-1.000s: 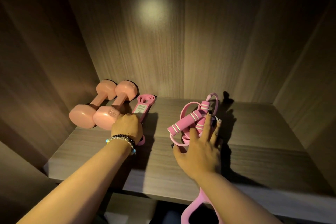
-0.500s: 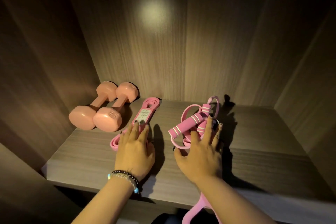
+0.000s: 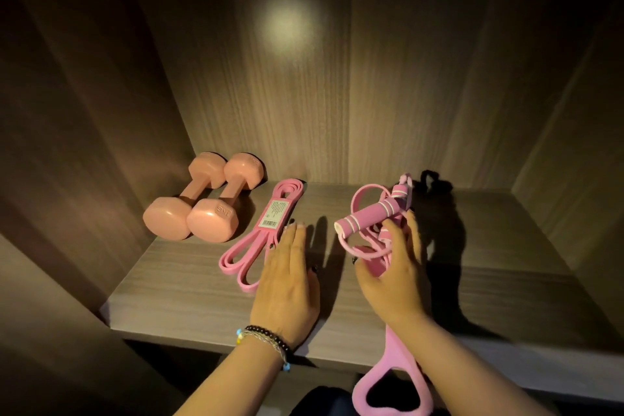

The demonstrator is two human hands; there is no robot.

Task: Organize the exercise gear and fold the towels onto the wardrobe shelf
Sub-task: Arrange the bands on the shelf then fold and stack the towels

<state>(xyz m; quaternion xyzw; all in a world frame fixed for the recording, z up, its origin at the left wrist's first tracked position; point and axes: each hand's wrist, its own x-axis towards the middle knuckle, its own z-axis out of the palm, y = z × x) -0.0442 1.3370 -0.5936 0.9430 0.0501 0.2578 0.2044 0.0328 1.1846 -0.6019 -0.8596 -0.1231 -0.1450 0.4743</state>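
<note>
Wardrobe shelf: gear row forming. Dumbbells, far left of fingers. Resistance band: released moments before, placed; left hand lay flat alongside, fingers together. Jump rope: right hand curled around it, unplaced.

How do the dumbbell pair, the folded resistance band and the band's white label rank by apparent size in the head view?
1. Dumbbell pair and folded resistance band: similar extent, too close to rank.
2. White label, clearly smallest.
</note>
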